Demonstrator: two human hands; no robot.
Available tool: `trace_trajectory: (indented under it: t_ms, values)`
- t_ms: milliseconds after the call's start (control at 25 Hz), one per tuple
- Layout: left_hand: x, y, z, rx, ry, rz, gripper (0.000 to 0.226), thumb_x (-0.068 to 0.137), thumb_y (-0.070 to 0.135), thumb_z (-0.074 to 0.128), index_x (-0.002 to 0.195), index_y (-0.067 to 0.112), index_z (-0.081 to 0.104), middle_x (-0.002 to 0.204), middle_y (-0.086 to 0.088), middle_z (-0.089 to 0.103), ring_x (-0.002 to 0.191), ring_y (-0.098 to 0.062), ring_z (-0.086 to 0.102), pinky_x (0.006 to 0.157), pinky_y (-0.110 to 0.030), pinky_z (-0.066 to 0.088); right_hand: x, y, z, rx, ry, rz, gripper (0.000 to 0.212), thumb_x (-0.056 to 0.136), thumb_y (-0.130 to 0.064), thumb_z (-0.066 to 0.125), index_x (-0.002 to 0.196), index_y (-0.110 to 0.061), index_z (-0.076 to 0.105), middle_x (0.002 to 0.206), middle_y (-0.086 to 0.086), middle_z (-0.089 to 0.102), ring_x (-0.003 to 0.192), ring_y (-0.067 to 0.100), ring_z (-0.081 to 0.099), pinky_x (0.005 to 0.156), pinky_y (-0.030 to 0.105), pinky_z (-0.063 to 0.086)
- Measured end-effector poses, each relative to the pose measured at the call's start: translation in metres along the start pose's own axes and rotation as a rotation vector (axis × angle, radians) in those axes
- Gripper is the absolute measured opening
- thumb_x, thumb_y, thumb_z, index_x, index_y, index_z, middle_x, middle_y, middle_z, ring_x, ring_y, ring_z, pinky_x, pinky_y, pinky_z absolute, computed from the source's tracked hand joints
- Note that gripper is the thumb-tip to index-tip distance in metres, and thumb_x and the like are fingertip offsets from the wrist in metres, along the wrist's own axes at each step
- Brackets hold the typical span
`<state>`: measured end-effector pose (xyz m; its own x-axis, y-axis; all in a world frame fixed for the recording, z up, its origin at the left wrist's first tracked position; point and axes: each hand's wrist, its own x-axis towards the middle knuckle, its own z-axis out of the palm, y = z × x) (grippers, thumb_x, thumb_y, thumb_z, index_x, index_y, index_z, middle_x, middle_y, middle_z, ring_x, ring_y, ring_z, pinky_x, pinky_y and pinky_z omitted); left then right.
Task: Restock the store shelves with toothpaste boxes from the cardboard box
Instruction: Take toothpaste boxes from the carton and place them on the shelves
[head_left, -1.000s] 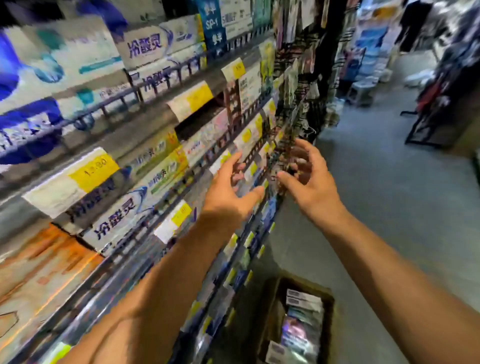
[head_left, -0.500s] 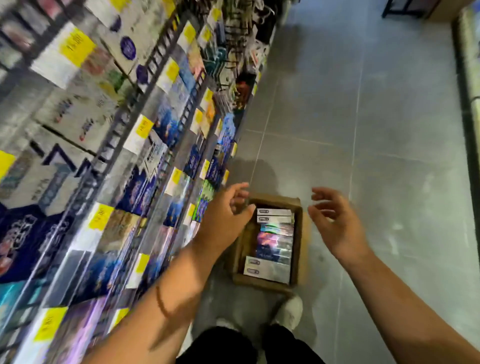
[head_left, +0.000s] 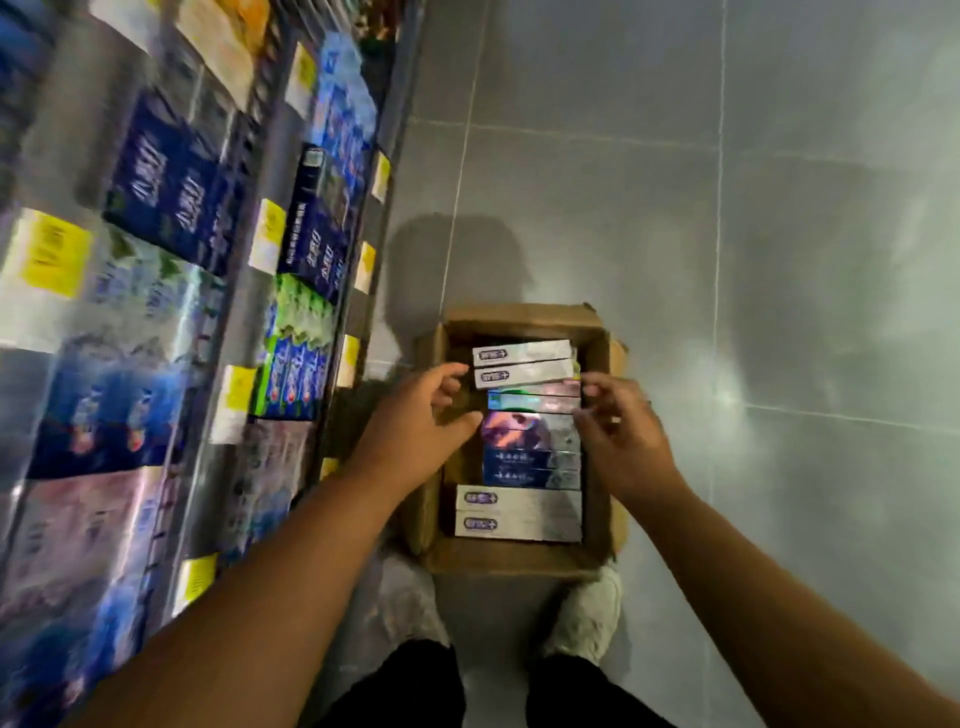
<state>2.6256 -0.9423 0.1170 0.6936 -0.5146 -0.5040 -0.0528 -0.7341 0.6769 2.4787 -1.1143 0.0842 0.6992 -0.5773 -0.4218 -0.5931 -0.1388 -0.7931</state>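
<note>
- Cardboard box (head_left: 519, 558) on the floor at 6 o'clock holds toothpaste boxes (head_left: 524, 512) lying flat in a row.
- Left grip (head_left: 410, 436) and right grip (head_left: 623, 441) hover over the middle boxes, both wide, fingers loosely curled; whether they touch is unclear.
- Shelves (head_left: 156, 312) at 9 o'clock are blurred.

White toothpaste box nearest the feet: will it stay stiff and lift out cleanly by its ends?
Probably stiff: the white toothpaste box shows straight edges and flat faces. Its glossy sheen suggests a slippery surface. It lies against its twin, so it may drag that one.
</note>
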Motion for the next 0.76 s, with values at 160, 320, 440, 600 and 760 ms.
trace_trajectory:
  t_ms: [160, 320, 440, 600, 760]
  values:
    - [0.077, -0.073, 0.051, 0.033, -0.049, -0.004, 0.056, 0.080, 0.024, 0.074, 0.131, 0.027, 0.051, 0.124, 0.003, 0.056, 0.112, -0.012, 0.055, 0.097, -0.038, 0.049, 0.079, 0.077, 0.051, -0.112, -0.016, -0.041, 0.034, 0.093, -0.029, 0.058, 0.126, -0.029, 0.052, 0.125, -0.003, 0.054, 0.102, 0.011, 0.061, 0.081, 0.025, 0.054]
    - [0.137, -0.117, 0.107, 0.420, -0.090, 0.170, 0.062, 0.082, 0.033, 0.069, 0.138, 0.025, 0.043, 0.138, -0.001, 0.047, 0.121, -0.020, 0.049, 0.096, -0.029, 0.039, 0.148, 0.130, 0.083, -0.367, -0.060, -0.158, 0.038, 0.093, -0.022, 0.057, 0.131, -0.020, 0.051, 0.132, 0.007, 0.048, 0.111, 0.023, 0.055, 0.093, 0.034, 0.047]
    - [0.186, -0.148, 0.143, 0.616, -0.127, 0.208, 0.071, 0.081, 0.034, 0.067, 0.143, 0.023, 0.034, 0.143, -0.005, 0.038, 0.125, -0.029, 0.043, 0.104, -0.041, 0.040, 0.198, 0.158, 0.102, -0.666, -0.102, -0.247, 0.044, 0.094, -0.027, 0.051, 0.138, -0.018, 0.045, 0.140, 0.010, 0.044, 0.124, 0.034, 0.044, 0.105, 0.044, 0.039]
    - [0.223, -0.176, 0.166, 0.713, -0.155, 0.090, 0.069, 0.084, 0.026, 0.067, 0.141, 0.020, 0.029, 0.138, -0.012, 0.033, 0.112, -0.036, 0.054, 0.095, -0.047, 0.048, 0.225, 0.181, 0.114, -0.858, -0.119, -0.192, 0.051, 0.095, -0.033, 0.046, 0.143, -0.022, 0.035, 0.145, 0.010, 0.037, 0.123, 0.037, 0.036, 0.101, 0.047, 0.039]
    - [0.225, -0.186, 0.180, 0.800, -0.066, 0.090, 0.050, 0.090, 0.019, 0.057, 0.134, 0.017, 0.032, 0.126, -0.014, 0.040, 0.103, -0.034, 0.055, 0.083, -0.046, 0.050, 0.237, 0.185, 0.119, -0.948, -0.057, -0.138, 0.049, 0.091, -0.037, 0.051, 0.137, -0.023, 0.042, 0.137, 0.012, 0.039, 0.118, 0.039, 0.037, 0.094, 0.047, 0.043]
